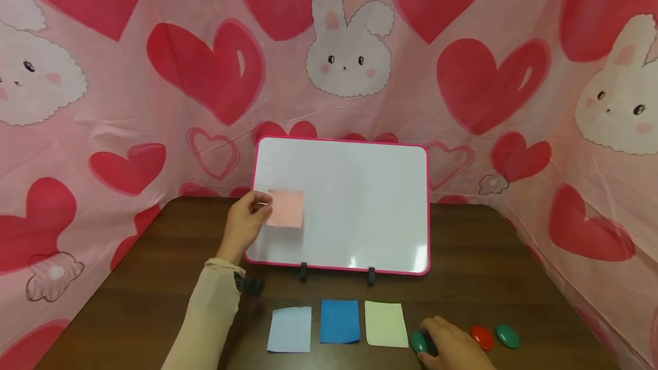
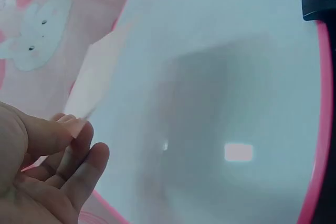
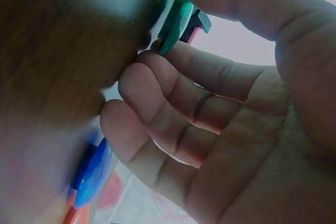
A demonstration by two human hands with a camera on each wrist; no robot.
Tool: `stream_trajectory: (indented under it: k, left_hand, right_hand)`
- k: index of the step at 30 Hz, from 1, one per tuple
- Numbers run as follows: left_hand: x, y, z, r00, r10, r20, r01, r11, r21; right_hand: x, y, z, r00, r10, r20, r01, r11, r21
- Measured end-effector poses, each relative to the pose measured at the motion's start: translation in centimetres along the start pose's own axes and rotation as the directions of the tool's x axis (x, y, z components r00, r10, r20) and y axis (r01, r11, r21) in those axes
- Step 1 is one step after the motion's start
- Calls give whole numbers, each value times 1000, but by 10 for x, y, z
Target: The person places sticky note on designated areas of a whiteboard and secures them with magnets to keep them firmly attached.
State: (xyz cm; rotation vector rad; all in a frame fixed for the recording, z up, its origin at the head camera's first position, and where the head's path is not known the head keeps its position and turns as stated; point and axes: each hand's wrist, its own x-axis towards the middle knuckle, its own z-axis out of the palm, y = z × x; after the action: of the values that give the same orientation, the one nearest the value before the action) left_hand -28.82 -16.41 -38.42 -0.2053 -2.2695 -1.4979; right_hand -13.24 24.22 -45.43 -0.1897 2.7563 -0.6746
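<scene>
My left hand point(image 1: 244, 222) pinches the left edge of a pink sticky note point(image 1: 286, 209) between thumb and fingers. The note stands in front of the left part of a pink-framed whiteboard point(image 1: 360, 204); in the left wrist view the paper point(image 2: 98, 72) is seen at a slant and casts a shadow on the board. At the front right, my right hand point(image 1: 452, 347) is low over the table, its thumb and index finger around a green oval magnet point(image 1: 420, 344). The right wrist view shows this magnet point(image 3: 177, 23) between thumb and index fingertip, the other fingers bent near the tabletop.
Light blue point(image 1: 290, 329), blue point(image 1: 340, 321) and pale green sticky notes point(image 1: 386, 324) lie in a row before the board. Right of my hand are a red magnet point(image 1: 481, 337) and another green magnet point(image 1: 507, 336). Black feet point(image 1: 303, 272) support the board.
</scene>
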Motion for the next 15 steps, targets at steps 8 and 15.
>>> stream_trajectory:
  k: [8, 15]
  left_hand:
    - [10, -5, 5, 998, 54, -12, -54, 998, 16]
    - [19, -6, 5, 998, 64, 5, -64, 998, -7]
  right_hand:
    - [-1, 3, -1, 999, -51, -8, 51, 999, 4]
    - [-2, 3, -1, 999, -51, -7, 51, 999, 13]
